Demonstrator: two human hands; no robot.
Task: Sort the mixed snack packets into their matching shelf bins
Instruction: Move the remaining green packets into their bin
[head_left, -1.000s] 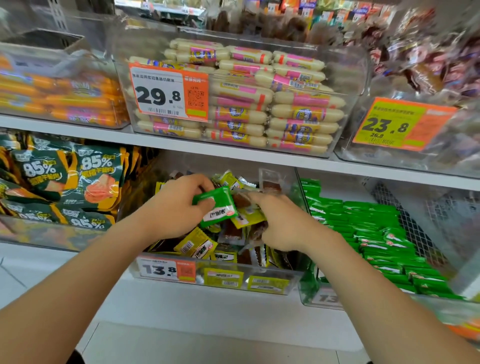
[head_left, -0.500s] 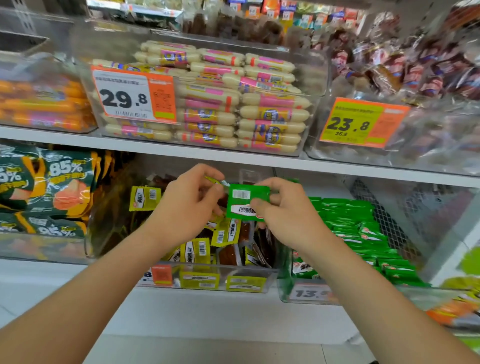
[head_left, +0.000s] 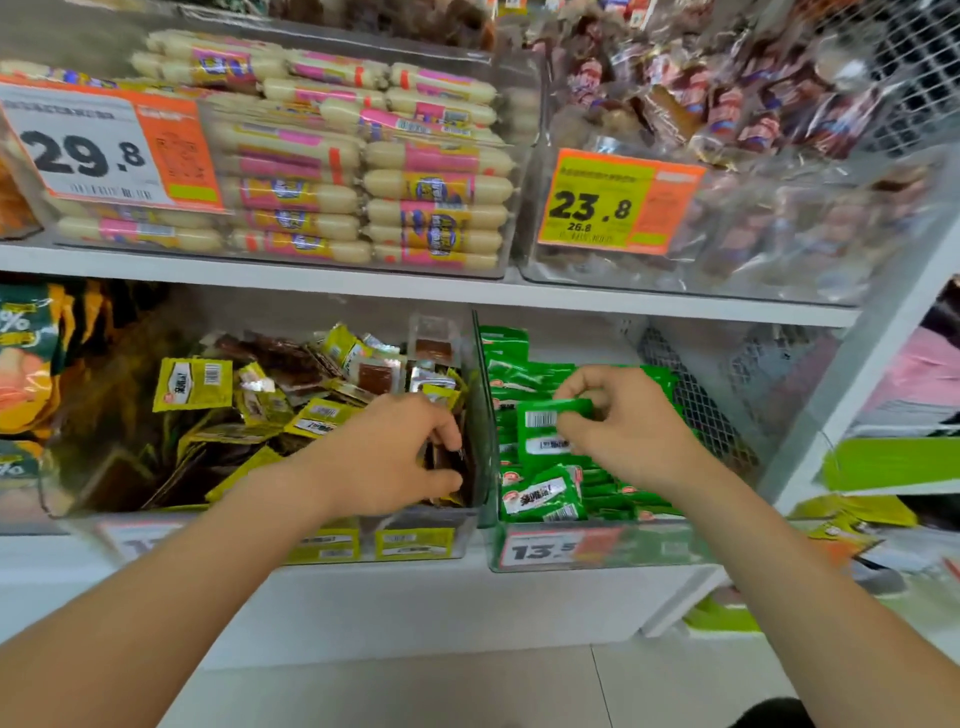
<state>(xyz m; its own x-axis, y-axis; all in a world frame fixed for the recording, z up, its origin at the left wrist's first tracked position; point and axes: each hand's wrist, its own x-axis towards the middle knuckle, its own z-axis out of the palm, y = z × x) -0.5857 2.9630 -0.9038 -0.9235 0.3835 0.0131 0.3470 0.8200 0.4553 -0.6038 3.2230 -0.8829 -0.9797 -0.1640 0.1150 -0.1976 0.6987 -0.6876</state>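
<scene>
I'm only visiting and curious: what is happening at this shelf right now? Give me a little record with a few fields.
left hand: down in the yellow-packet bin, fingers curled; unclear whether it grips anything
right hand: pinches a green packet
green packet: barcode side facing the camera, held over the green-packet bin
shelf above: sausage sticks behind a price tag reading 29.8

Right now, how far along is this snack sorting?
Done: the green bin looks all green. In hand: the right hand pinches a green packet above it. Left to do: drop it in; the left hand is down in the mixed bin of yellow and brown packets, where no green stray shows.
</scene>
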